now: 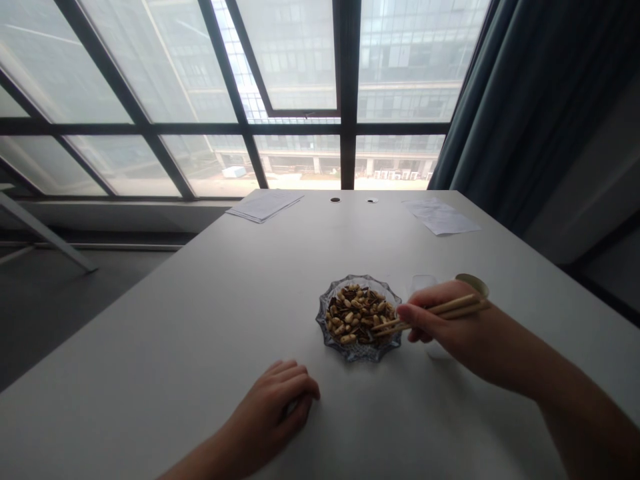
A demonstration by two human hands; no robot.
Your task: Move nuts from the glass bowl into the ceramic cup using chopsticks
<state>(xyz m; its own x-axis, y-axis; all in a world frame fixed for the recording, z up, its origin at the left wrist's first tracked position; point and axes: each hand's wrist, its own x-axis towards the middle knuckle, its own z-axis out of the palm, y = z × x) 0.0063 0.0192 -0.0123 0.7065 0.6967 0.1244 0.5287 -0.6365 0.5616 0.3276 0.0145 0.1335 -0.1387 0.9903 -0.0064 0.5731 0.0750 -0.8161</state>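
Brimming glass dish [359, 354] of mixed nuts [356, 313]

**Chopsticks** [430, 313]: pale wood or bamboo, smooth, faint sheen; right of centre.
**Dish** [345, 350]: cut glass, blue-grey tint, glossy, ridged rim; centre.
**Seeds in shell** [357, 315]: dry, brown and striped husks, mostly matt; in the dish.
**Tumbler** [423, 283]: clear, smooth glass; right of the dish.
**Tabletop** [200, 320]: white, smooth, matt.
**Paper sheets** [265, 205]: thin, white, matt; upper left and upper right of the tabletop.
**Curtain** [480, 87]: dark teal cloth, soft, matt; upper right.
**Window frame** [347, 80]: dark metal, matt; top of the frame.
**Window panes** [295, 53]: smooth, glossy glass.
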